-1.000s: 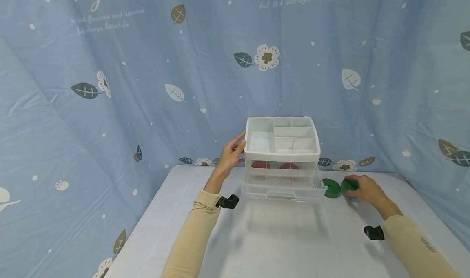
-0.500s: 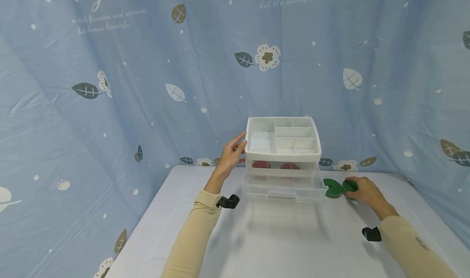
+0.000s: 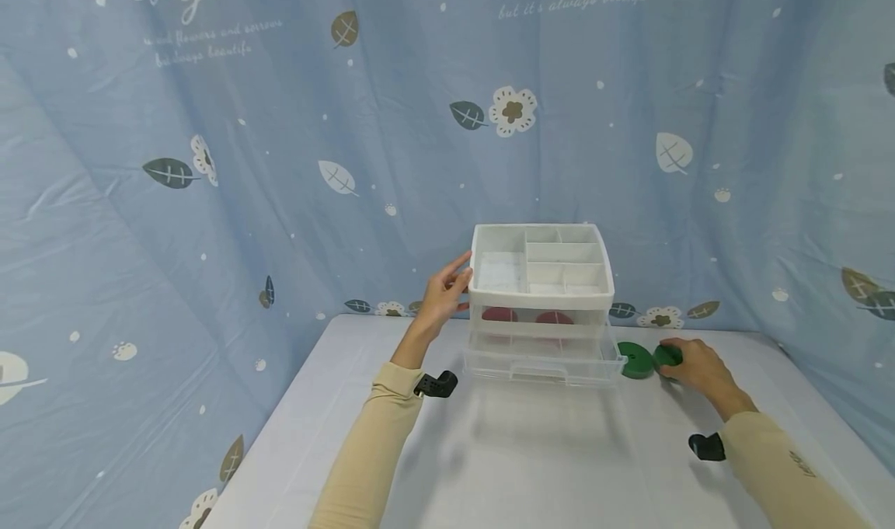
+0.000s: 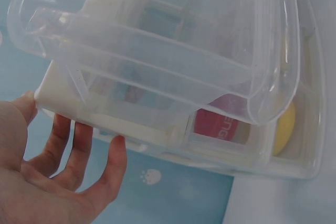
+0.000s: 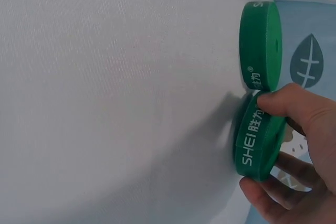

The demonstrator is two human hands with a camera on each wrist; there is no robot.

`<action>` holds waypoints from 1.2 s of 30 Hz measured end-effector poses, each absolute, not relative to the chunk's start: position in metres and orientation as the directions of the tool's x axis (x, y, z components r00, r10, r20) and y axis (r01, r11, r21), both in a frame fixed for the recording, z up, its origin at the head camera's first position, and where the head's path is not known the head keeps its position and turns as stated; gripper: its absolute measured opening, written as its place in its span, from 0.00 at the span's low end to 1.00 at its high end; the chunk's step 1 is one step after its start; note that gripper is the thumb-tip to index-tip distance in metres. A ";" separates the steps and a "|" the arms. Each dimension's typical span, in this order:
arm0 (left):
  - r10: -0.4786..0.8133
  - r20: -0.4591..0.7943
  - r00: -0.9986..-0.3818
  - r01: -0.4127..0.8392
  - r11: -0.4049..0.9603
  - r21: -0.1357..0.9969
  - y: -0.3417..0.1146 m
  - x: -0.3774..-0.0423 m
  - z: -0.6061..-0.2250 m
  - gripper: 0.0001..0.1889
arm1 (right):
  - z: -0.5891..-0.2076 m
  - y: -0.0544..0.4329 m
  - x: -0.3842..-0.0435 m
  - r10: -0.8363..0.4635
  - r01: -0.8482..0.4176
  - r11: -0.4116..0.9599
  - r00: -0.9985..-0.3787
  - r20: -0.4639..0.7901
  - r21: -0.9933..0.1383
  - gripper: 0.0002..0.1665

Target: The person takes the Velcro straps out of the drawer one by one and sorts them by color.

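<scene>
My left hand rests its spread fingers against the left side of a white drawer organizer. In the left wrist view its thumb and fingertips lie along the white side's edge. The organizer's bottom clear drawer is pulled out. To the right, my right hand pinches a roll of green tape with white lettering, standing on its edge between thumb and fingers. A second green tape roll sits right at the first one, beside the open drawer.
Red round things show through an upper drawer. The left wrist view has a red item with white letters and something yellow inside. A white-covered table lies below; a blue patterned curtain hangs behind.
Between the first two frames my right forearm shifts slightly left, the hand staying on the green tape roll. My left hand stays against the organizer; the whole view drifts a little.
</scene>
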State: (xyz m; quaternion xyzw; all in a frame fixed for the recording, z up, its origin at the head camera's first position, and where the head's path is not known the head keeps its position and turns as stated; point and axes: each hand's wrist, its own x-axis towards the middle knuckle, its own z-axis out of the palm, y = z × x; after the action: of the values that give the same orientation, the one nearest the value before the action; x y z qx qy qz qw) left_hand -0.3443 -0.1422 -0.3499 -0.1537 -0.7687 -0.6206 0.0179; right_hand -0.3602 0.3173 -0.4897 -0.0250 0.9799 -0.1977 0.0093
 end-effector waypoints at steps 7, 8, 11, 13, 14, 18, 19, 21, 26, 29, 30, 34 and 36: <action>0.205 0.205 -0.957 0.245 0.193 0.950 -0.143 -0.351 -0.354 0.26 | -0.495 0.318 -0.360 -0.025 -0.017 0.920 -1.000 -0.014 -0.392 0.36; 0.200 0.205 -0.958 0.244 0.192 0.951 -0.143 -0.353 -0.357 0.26 | -0.496 0.319 -0.360 -0.028 -0.021 0.920 -1.000 -0.013 -0.391 0.36; 0.181 0.214 -0.960 0.247 0.185 0.951 -0.143 -0.361 -0.365 0.26 | -0.497 0.319 -0.357 -0.033 -0.027 0.917 -0.999 -0.007 -0.398 0.36; 0.169 0.224 -0.960 0.253 0.179 0.951 -0.143 -0.365 -0.371 0.25 | -0.498 0.318 -0.357 -0.030 -0.027 0.917 -1.000 -0.002 -0.399 0.35; 0.164 0.229 -0.960 0.257 0.179 0.950 -0.143 -0.367 -0.373 0.25 | -0.499 0.318 -0.356 -0.028 -0.026 0.917 -1.000 0.001 -0.399 0.35; 0.152 0.243 -0.958 0.268 0.179 0.947 -0.143 -0.368 -0.376 0.24 | -0.501 0.317 -0.356 -0.018 -0.019 0.917 -1.000 0.006 -0.400 0.35; 0.151 0.243 -0.958 0.269 0.179 0.946 -0.142 -0.368 -0.376 0.24 | -0.502 0.317 -0.356 -0.018 -0.020 0.917 -1.000 0.009 -0.399 0.35; 0.153 0.241 -0.958 0.267 0.179 0.947 -0.142 -0.367 -0.375 0.24 | -0.503 0.316 -0.357 -0.020 -0.024 0.917 -1.000 0.016 -0.399 0.34; 0.182 0.225 -0.957 0.256 0.170 0.951 -0.142 -0.358 -0.364 0.26 | -0.506 0.315 -0.356 -0.022 -0.034 0.919 -0.999 0.034 -0.392 0.34; 0.205 0.212 -0.956 0.250 0.183 0.951 -0.142 -0.351 -0.356 0.26 | -0.509 0.315 -0.356 -0.023 -0.040 0.920 -0.999 0.048 -0.390 0.34; 0.209 0.208 -0.955 0.248 0.191 0.950 -0.142 -0.350 -0.354 0.27 | -0.509 0.315 -0.355 -0.023 -0.042 0.919 -0.998 0.053 -0.391 0.33; 0.208 0.207 -0.956 0.246 0.185 0.951 -0.143 -0.352 -0.357 0.26 | -0.511 0.317 -0.355 -0.033 -0.059 0.915 -0.997 0.072 -0.398 0.33; 0.197 0.215 -0.957 0.250 0.176 0.952 -0.143 -0.357 -0.363 0.26 | -0.511 0.318 -0.354 -0.035 -0.063 0.912 -0.996 0.077 -0.405 0.33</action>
State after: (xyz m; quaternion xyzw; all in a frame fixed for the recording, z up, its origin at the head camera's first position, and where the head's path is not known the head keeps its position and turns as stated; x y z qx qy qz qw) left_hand -0.3574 -0.1434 -0.3627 -0.1458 -0.7666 -0.6250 0.0212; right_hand -0.3538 0.3176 -0.5111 -0.0251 0.9772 -0.2079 -0.0339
